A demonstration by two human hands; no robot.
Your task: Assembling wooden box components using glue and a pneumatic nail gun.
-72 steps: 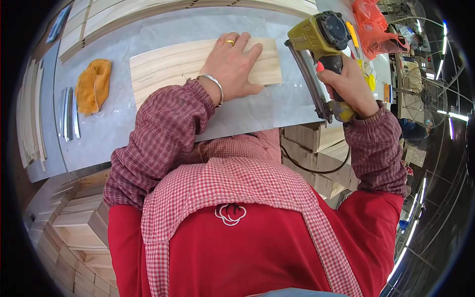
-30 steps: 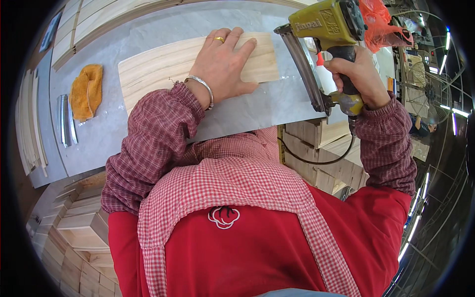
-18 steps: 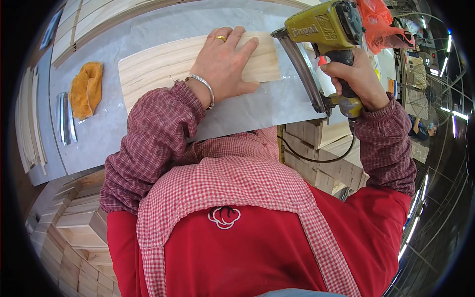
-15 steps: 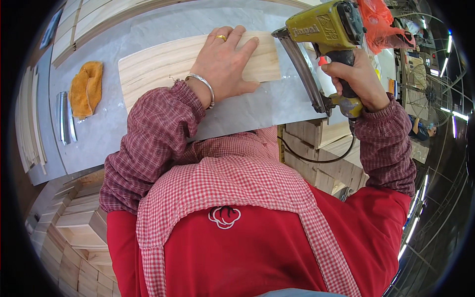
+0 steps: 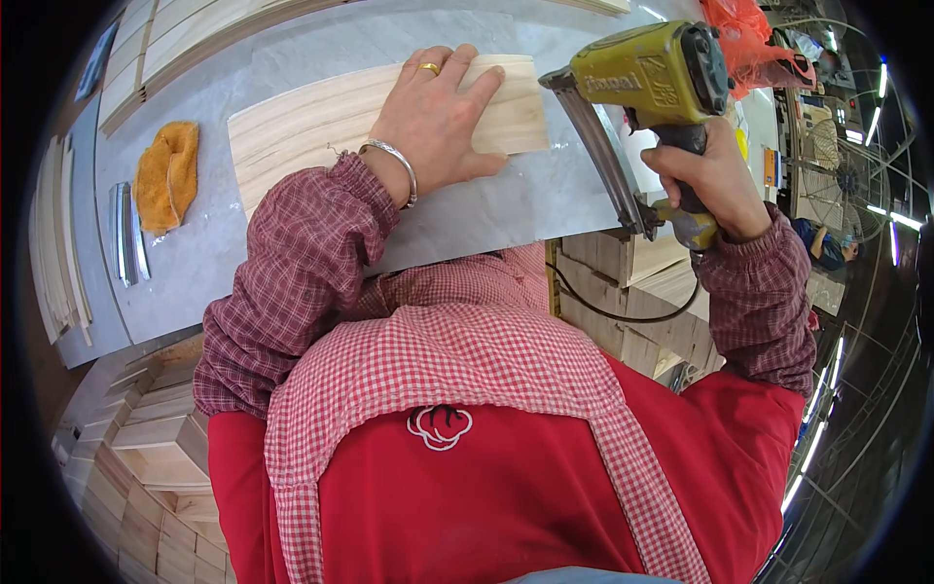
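My left hand (image 5: 438, 117) lies spread over a pale wooden board (image 5: 292, 136) on the grey worktop (image 5: 457, 219). Its fingertips reach the board's far edge, and the thumb sticks out past the near edge. To the right, my right hand (image 5: 715, 175) is wrapped round the handle of a yellow-green pneumatic staple gun (image 5: 632, 73). The gun's nose is just off the board's right end, apart from it, with the long magazine slanting down towards me. A dark air hose (image 5: 623, 317) hangs from the handle's base.
On the left of the worktop lie an orange cloth (image 5: 167, 177) and shiny metal strips (image 5: 125, 234). Long wooden boards (image 5: 195, 54) are stacked at the back left. Wooden pieces (image 5: 623, 273) stand below the near edge, and a red plastic bag (image 5: 749, 49) is at the far right.
The staple gun and my right hand have moved slightly right and down. My left hand and the board have shifted a little to the left and away from me in view.
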